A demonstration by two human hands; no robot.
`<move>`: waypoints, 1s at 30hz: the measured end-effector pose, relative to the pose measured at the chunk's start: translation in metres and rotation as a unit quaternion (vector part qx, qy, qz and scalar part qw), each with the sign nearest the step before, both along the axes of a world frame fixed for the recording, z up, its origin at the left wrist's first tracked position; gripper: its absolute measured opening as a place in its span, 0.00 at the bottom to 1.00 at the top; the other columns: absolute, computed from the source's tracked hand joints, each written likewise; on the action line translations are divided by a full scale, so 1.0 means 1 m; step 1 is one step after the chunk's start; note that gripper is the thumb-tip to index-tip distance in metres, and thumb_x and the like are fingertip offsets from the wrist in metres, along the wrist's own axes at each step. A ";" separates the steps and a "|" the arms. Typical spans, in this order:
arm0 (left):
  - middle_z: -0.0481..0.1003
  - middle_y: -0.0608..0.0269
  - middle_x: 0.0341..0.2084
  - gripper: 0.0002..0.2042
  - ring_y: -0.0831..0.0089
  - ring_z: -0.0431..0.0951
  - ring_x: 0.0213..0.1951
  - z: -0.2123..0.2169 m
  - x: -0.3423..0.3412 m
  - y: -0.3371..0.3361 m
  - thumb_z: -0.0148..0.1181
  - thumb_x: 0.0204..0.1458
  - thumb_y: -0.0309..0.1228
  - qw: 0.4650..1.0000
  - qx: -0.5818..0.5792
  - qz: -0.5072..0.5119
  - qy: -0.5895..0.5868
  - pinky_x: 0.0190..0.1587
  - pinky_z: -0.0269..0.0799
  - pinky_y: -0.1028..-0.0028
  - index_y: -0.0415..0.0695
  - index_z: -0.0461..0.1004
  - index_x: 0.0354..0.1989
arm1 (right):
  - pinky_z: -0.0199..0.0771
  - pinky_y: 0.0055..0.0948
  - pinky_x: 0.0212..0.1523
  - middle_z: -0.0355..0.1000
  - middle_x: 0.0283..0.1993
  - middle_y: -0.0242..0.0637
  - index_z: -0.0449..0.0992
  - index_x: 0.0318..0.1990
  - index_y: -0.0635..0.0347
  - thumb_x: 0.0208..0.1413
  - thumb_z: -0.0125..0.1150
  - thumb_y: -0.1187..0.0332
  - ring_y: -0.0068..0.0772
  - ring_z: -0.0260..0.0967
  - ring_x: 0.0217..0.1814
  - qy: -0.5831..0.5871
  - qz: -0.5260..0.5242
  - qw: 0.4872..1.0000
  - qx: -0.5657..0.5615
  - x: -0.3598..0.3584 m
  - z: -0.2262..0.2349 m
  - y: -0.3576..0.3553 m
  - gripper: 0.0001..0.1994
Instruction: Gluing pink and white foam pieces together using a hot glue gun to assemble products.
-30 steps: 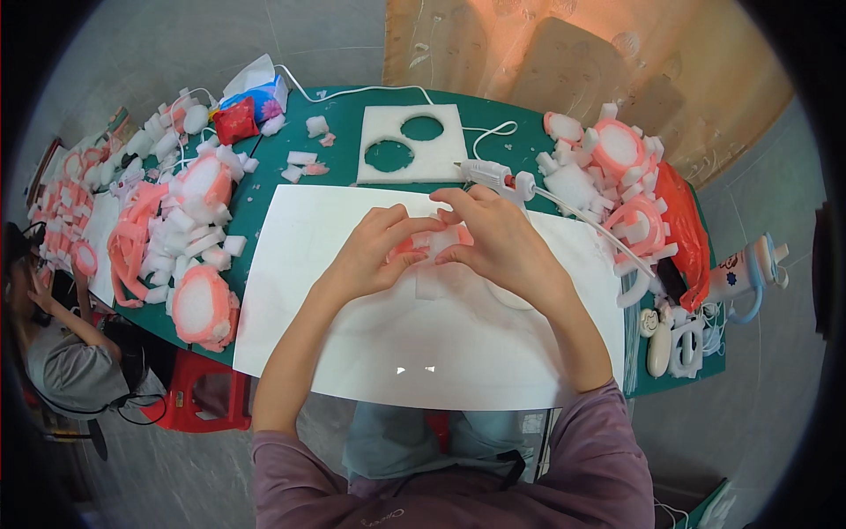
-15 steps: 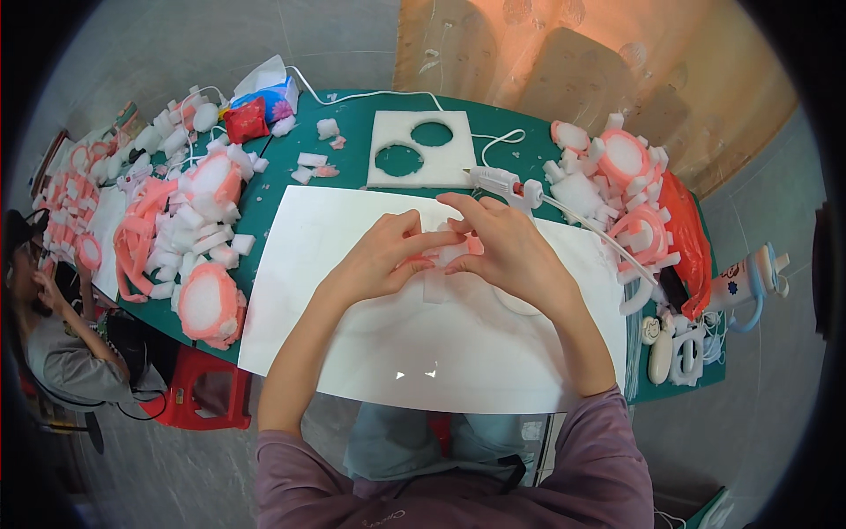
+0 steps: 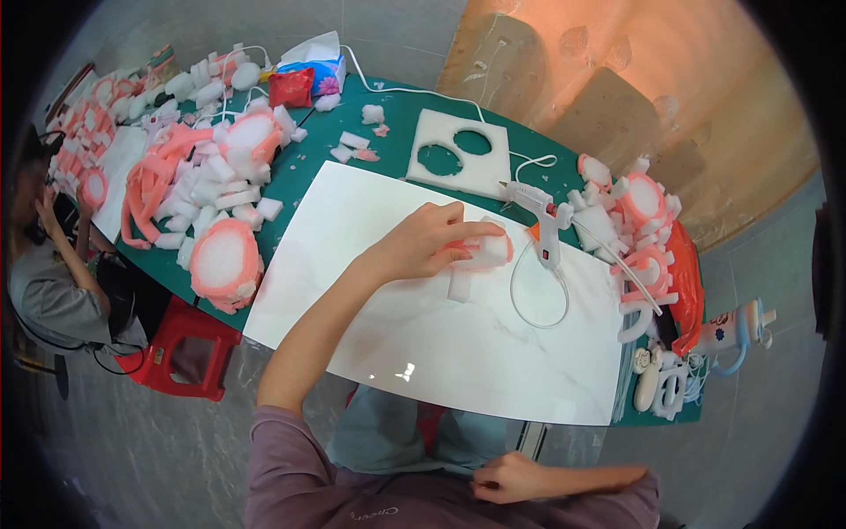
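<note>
My left hand (image 3: 432,242) is closed on a piece of pink and white foam (image 3: 491,253), pressing on it at the white board (image 3: 388,331). A pale strip (image 3: 459,284) sticks out below the foam piece toward me. My right hand (image 3: 511,479) is at my lap, off the board, with its fingers curled; whatever they hold, if anything, is hidden. Beyond the foam piece, to its right, a white glue gun (image 3: 536,206) stands with its cable looping onto the board.
A white foam block with two round holes (image 3: 454,181) lies at the back. Pink and white foam pieces crowd the left (image 3: 225,260) and right (image 3: 643,198). A red bag (image 3: 686,286) hangs at the right. A seated person (image 3: 62,256) and a red stool (image 3: 181,353) are at the left.
My right hand has left the foam piece and come back to my lap. My left hand stays on the piece. The view has shifted, and the glue gun shows more fully.
</note>
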State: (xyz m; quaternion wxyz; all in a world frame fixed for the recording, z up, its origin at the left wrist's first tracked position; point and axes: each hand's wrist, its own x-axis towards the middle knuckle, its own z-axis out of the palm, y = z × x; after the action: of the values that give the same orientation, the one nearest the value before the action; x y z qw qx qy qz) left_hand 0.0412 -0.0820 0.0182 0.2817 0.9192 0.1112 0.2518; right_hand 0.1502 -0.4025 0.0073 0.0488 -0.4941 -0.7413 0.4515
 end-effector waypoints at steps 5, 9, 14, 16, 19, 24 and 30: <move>0.63 0.62 0.24 0.23 0.66 0.63 0.27 -0.001 0.003 0.001 0.57 0.44 0.26 0.998 0.040 -0.010 -0.037 0.35 0.62 0.73 0.61 0.68 0.51 | 0.72 0.40 0.30 0.73 0.26 0.47 0.75 0.28 0.65 0.47 0.52 0.65 0.49 0.72 0.31 -0.213 -0.124 0.803 -0.542 0.060 -0.150 -0.156 0.11; 0.63 0.62 0.24 0.23 0.66 0.64 0.26 -0.007 0.004 0.003 0.57 0.45 0.27 0.998 0.052 -0.008 -0.037 0.33 0.62 0.72 0.63 0.67 0.52 | 0.72 0.40 0.30 0.73 0.26 0.47 0.75 0.28 0.65 0.47 0.52 0.65 0.49 0.72 0.31 -0.219 -0.164 0.803 -0.530 0.071 -0.185 -0.201 0.11; 0.64 0.62 0.25 0.23 0.66 0.64 0.27 -0.003 0.003 0.001 0.57 0.46 0.28 0.998 0.054 -0.013 -0.033 0.34 0.62 0.71 0.63 0.66 0.53 | 0.72 0.40 0.31 0.73 0.26 0.47 0.75 0.28 0.65 0.46 0.52 0.66 0.49 0.72 0.31 -0.225 -0.232 0.807 -0.494 0.062 -0.195 -0.233 0.11; 0.64 0.62 0.25 0.23 0.66 0.64 0.27 -0.002 0.003 -0.001 0.57 0.46 0.28 0.998 0.056 -0.012 -0.026 0.34 0.63 0.71 0.64 0.66 0.53 | 0.71 0.40 0.31 0.73 0.27 0.48 0.75 0.28 0.65 0.46 0.52 0.66 0.49 0.72 0.32 -0.226 -0.259 0.808 -0.479 0.059 -0.199 -0.244 0.11; 0.64 0.62 0.25 0.24 0.66 0.64 0.27 -0.002 0.002 -0.001 0.57 0.46 0.28 0.999 0.048 -0.004 -0.013 0.34 0.63 0.71 0.64 0.66 0.53 | 0.71 0.40 0.31 0.73 0.27 0.48 0.75 0.28 0.65 0.46 0.52 0.66 0.49 0.72 0.32 -0.225 -0.298 0.809 -0.455 0.053 -0.206 -0.255 0.10; 0.63 0.62 0.24 0.24 0.66 0.64 0.26 -0.003 0.002 -0.001 0.58 0.45 0.28 0.999 0.035 0.006 -0.018 0.32 0.62 0.72 0.63 0.67 0.53 | 0.71 0.39 0.31 0.72 0.27 0.48 0.75 0.28 0.66 0.46 0.52 0.67 0.49 0.72 0.32 -0.224 -0.356 0.808 -0.411 0.050 -0.217 -0.267 0.10; 0.63 0.62 0.24 0.24 0.66 0.64 0.25 -0.005 0.006 -0.001 0.59 0.45 0.29 0.999 0.028 0.003 -0.039 0.31 0.63 0.71 0.64 0.67 0.52 | 0.71 0.39 0.31 0.72 0.27 0.49 0.75 0.28 0.66 0.46 0.52 0.67 0.49 0.72 0.33 -0.216 -0.417 0.805 -0.363 0.039 -0.230 -0.275 0.10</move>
State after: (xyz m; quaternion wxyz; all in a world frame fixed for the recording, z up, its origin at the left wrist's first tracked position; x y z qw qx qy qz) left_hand 0.0470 -0.0831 0.0132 0.2589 0.9159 0.0959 0.2915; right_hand 0.1897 -0.6777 -0.2229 -0.1113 -0.8222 -0.2372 0.5053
